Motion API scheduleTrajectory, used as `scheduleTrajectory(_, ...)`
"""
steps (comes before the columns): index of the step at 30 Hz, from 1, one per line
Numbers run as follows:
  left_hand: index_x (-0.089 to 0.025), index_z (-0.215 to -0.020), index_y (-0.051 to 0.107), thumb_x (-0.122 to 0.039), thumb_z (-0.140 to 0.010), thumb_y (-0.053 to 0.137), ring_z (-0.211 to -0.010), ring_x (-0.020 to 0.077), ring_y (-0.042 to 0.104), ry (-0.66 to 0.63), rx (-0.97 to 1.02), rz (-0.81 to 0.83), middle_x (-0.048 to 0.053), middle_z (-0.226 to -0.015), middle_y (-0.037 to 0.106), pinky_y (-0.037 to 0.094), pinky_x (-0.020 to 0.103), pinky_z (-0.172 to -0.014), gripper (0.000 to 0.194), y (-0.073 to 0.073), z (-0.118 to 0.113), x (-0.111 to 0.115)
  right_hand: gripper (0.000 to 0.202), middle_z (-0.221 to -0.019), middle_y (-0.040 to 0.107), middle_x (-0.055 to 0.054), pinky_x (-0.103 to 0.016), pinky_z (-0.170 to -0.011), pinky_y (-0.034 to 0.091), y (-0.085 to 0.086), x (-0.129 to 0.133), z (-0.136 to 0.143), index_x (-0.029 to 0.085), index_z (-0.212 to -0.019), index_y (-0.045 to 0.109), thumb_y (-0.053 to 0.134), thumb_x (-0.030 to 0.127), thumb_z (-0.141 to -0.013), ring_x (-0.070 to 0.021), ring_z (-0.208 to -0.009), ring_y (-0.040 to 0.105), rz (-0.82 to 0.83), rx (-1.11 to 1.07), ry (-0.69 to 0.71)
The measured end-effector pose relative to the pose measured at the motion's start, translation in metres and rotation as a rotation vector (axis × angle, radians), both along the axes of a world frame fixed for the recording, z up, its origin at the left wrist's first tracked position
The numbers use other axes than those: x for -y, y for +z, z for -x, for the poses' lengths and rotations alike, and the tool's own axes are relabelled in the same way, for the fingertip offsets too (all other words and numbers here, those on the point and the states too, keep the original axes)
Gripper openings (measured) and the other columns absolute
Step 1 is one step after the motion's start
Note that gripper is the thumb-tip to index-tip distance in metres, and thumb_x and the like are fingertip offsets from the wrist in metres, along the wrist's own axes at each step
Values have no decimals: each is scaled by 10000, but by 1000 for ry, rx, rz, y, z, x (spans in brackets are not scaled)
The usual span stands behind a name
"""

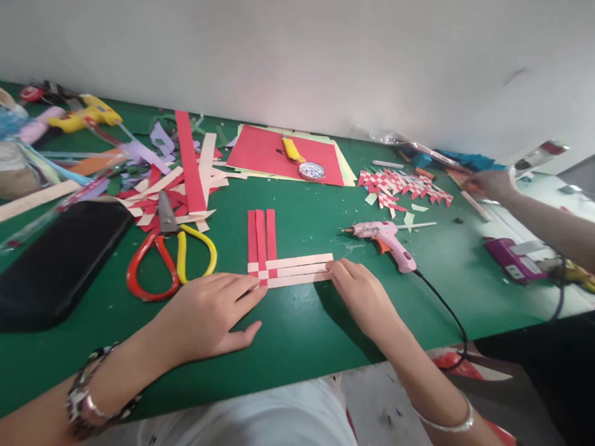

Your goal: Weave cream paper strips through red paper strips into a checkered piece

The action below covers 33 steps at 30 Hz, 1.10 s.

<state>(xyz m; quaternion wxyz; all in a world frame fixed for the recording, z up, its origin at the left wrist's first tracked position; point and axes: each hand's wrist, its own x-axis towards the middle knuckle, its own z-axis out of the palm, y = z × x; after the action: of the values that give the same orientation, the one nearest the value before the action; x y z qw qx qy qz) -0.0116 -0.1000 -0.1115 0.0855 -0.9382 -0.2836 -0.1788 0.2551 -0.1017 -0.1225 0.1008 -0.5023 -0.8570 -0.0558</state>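
Red paper strips point(261, 238) and pale paper strips point(300, 270) interlace into a small checkered corner on the green table. The red ones point away from me, the pale ones to the right. My left hand point(212, 311) lies flat at the woven corner, fingertips pressing its lower edge and thumb spread apart. At the right end of the pale strips, my right hand point(358, 293) pinches a strip between thumb and fingers. Scissors point(171, 244) with red and yellow handles lie just beyond my left hand. A pink glue gun point(385, 242) rests beyond my right hand.
A black pouch point(54, 265) and heaped paper scraps point(175, 185) lie left. Red sheets point(261, 152) bear a yellow cutter point(291, 148) and round tin point(312, 172). Woven pieces point(402, 186) lie back right. Another person's arm point(539, 217) reaches in beside a purple power adapter point(515, 260).
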Motion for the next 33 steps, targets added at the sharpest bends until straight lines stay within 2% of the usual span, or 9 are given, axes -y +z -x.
scheduleTrajectory(5, -134, -972, 684, -273, -855, 424, -765, 212, 678, -1, 10, -7, 91, -907, 716, 553, 318, -664, 317, 0, -1, 0, 211, -768, 608, -57, -278, -612, 344, -3, 0, -9, 161, -924, 562, 362, 95, -923, -180, -653, 521, -35, 13, -61)
scheduleTrajectory(9, -128, -970, 683, -266, -846, 435, -765, 217, 680, -7, 17, 2, 98, -910, 715, 554, 320, -660, 310, 0, 0, 1, 193, -762, 606, -57, -291, -611, 333, 1, 6, -17, 165, -958, 577, 385, 159, -935, -185, -641, 498, -193, -42, -209)
scheduleTrajectory(11, -125, -970, 680, -262, -841, 444, -770, 219, 680, -6, 20, 5, 101, -913, 713, 552, 320, -661, 302, 0, 0, 1, 204, -718, 581, -53, -296, -609, 326, 4, 13, -12, 162, -927, 598, 394, 164, -934, -185, -635, 481, -238, -53, -205)
scheduleTrajectory(16, -134, -963, 678, -274, -841, 439, -750, 219, 676, -7, 28, 1, 95, -891, 712, 547, 324, -647, 302, 0, -1, 1, 293, -760, 552, -54, -295, -621, 323, 6, 28, 26, 188, -1036, 633, 416, 88, -866, -181, -689, 467, -60, -74, -25)
scheduleTrajectory(21, -142, -986, 675, -286, -853, 411, -758, 207, 676, 8, 18, -9, 89, -905, 718, 544, 313, -657, 329, 1, -2, 0, 382, -842, 530, -60, -307, -672, 349, 6, 30, 53, 214, -1208, 570, 437, 157, -854, -196, -767, 470, 113, -125, 54)
scheduleTrajectory(25, -141, -999, 676, -292, -849, 413, -767, 209, 675, 17, 4, -1, 90, -911, 719, 542, 308, -648, 338, 1, -1, 1, 429, -877, 527, -65, -322, -709, 352, 7, 29, 58, 227, -1272, 525, 419, 179, -858, -205, -808, 470, 169, -121, 54)
scheduleTrajectory(33, -149, -989, 677, -275, -848, 422, -768, 210, 675, 8, 22, 23, 86, -928, 719, 542, 318, -658, 318, 1, -1, 1, 394, -864, 533, -63, -320, -690, 325, 6, 31, 47, 224, -1198, 584, 421, 166, -844, -201, -783, 462, 151, -124, -39)
